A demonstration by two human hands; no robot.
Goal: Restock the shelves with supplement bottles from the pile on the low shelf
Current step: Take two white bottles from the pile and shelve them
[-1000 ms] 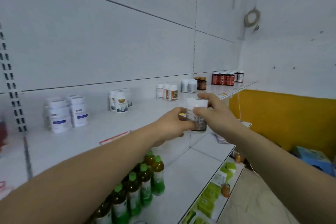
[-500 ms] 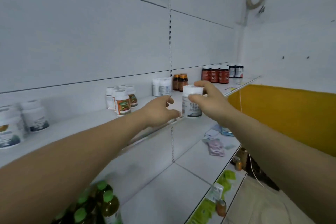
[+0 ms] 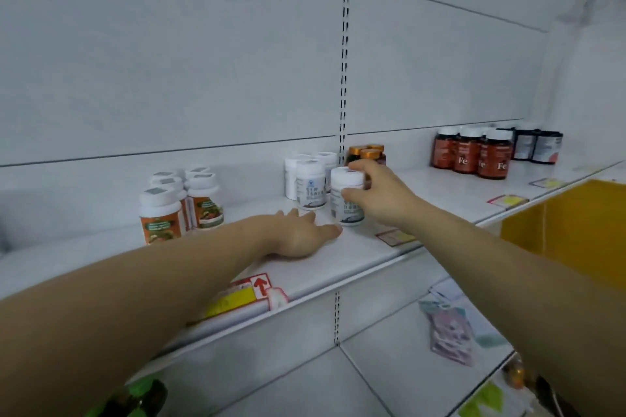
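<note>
My right hand (image 3: 379,196) grips a white supplement bottle (image 3: 346,195) by its cap and side. The bottle stands upright on the white upper shelf (image 3: 359,254), just in front of a group of matching white bottles (image 3: 310,184). My left hand (image 3: 301,234) rests palm-down on the shelf, fingers straight, its fingertips close to the bottle's base and holding nothing.
White bottles with orange labels (image 3: 176,203) stand at the left. Amber bottles with gold caps (image 3: 367,152) sit behind my right hand; red bottles (image 3: 474,154) and dark ones (image 3: 538,145) stand farther right. Packets (image 3: 450,332) lie on the lower shelf. Price tags (image 3: 394,236) line the shelf edge.
The bottle went from above the shelf's front edge to standing deeper on the shelf, beside the white group. My left hand let go earlier and now lies flat on the shelf. The view moved closer.
</note>
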